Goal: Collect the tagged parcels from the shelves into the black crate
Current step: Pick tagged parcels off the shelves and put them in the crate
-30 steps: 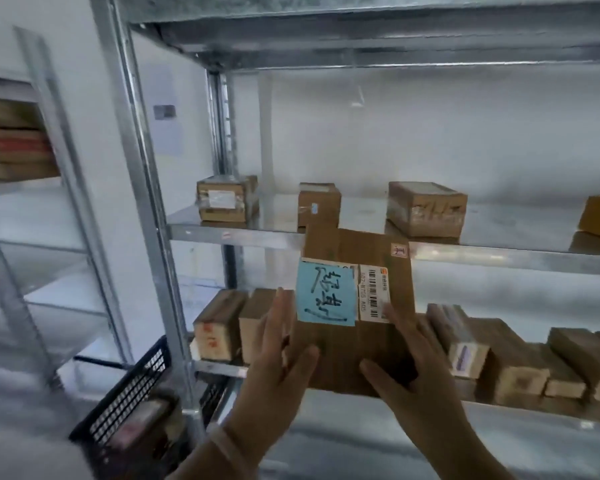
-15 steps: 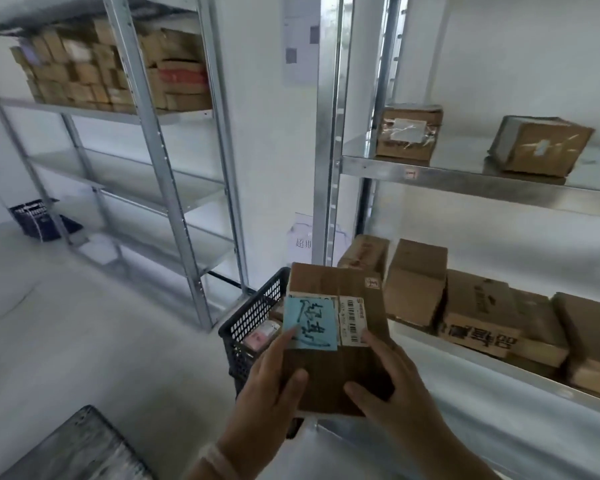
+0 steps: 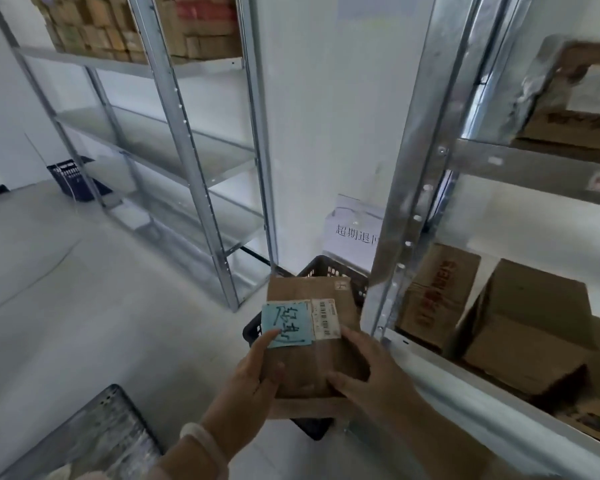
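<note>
Fingers of left hand (image 3: 246,382), right hand (image 3: 371,372) clamped on tagged parcel (image 3: 312,289); black crate (image 3: 329,268) just beyond fingertips, contents hidden behind parcel.

Wall sign (image 3: 355,233) reads 超期退 — blue tag (image 3: 284,323) on parcel (image 3: 312,370) illegible.

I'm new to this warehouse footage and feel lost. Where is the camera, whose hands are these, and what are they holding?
There is no machine here. A camera worn on a person's head looks forward and down, so you see that person's own hands. The left hand and right hand hold a brown parcel between them; it bears a blue handwritten tag and a barcode label. Under and behind the parcel is the black crate, next to the metal shelf, whose lower level carries more cardboard boxes.
</note>
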The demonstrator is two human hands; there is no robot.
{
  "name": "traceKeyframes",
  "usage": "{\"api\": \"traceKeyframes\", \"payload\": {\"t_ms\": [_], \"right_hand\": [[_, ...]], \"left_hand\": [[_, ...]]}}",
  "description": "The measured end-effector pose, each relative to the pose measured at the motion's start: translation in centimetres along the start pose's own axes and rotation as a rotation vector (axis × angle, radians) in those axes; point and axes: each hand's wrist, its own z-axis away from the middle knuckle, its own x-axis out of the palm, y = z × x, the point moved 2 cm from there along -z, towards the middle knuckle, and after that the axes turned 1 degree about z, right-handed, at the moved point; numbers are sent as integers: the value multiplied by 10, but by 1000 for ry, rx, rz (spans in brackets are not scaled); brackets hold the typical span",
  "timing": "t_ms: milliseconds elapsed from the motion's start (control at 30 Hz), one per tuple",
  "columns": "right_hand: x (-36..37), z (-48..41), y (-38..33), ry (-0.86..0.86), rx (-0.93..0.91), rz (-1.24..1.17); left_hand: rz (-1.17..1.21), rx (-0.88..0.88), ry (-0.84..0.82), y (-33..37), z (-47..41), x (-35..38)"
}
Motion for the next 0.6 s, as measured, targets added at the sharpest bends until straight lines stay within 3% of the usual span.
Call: {"api": "traceKeyframes", "payload": {"t_ms": [400,600], "right_hand": [[50,-133,38,44,227,-28],[65,-221,64,140,415,-75]], "left_hand": [[154,-207,-87,-84,-154,-10],[147,-283,-268,-137,-270,-3]]}}
